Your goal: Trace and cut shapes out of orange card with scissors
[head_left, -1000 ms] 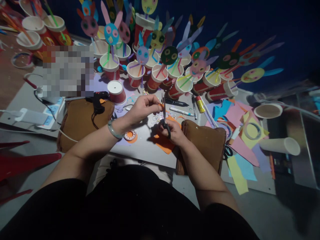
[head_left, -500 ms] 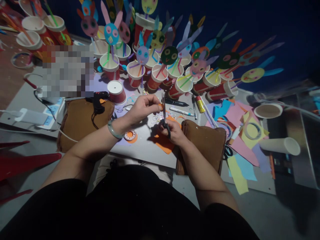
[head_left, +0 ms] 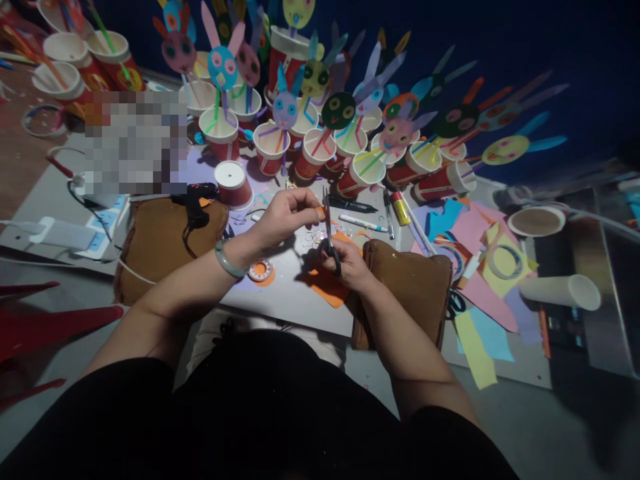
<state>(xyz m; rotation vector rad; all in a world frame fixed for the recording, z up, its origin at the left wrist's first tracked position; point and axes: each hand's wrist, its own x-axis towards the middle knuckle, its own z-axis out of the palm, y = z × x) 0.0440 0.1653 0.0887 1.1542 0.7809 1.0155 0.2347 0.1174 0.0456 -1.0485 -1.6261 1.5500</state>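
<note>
Between the fingertips of my left hand (head_left: 295, 212) is a small piece of orange paper (head_left: 321, 212), mostly hidden by the fingers. My right hand (head_left: 347, 263) is closed round the black handles of a pair of scissors (head_left: 329, 230). The blades point up and away from me, right beside the orange piece. Below my right hand lies a larger sheet of orange paper (head_left: 330, 290) on the white table. A roll of tape (head_left: 261, 269) rests under my left wrist, over another orange scrap.
Red paper cups (head_left: 315, 157) with paper rabbit heads on straws crowd the back. A glue gun (head_left: 197, 207) lies on the left brown cushion (head_left: 165, 253); another brown cushion (head_left: 407, 290) is at right. Markers (head_left: 363, 223), a glue stick (head_left: 399, 209) and coloured paper (head_left: 480, 233) lie further right.
Both hands stay in nearly the same place. The scissor blades and the orange piece show only a very slight shift.
</note>
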